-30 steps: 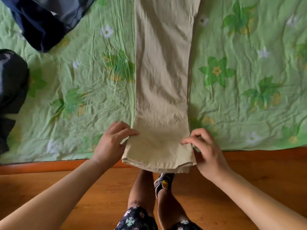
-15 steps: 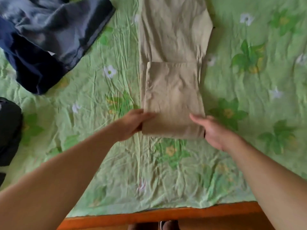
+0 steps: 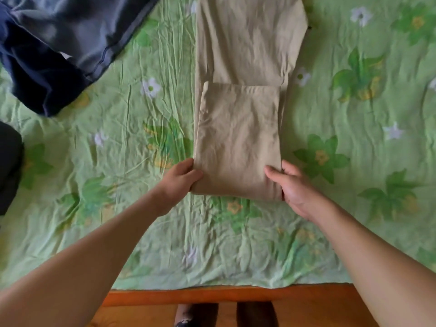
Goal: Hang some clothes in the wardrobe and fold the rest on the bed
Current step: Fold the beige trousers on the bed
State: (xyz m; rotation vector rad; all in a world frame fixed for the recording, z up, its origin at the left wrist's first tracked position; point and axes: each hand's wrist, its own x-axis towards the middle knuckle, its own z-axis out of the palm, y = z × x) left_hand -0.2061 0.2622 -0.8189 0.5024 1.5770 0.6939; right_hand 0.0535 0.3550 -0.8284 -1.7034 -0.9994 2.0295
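Trousers lie mid-bed, one fold made; your left hand and right hand each pinch a corner of the near folded edge. Another fold likely due; navy garment at far-left corner unfolded

The bed fills nearly the whole view, spread with a light green sheet printed with darker green leaves, small white flowers and touches of yellow. The sheet is crumpled all round the grip, with fine creases running away to its left and broader soft ripples to its right. Nearer the viewer than the grip, the sheet ends at a straight orange-brown wooden rail along the bed's edge. Past that rail lies a warm brown wooden floor. The light is soft and even, with faint shadows.
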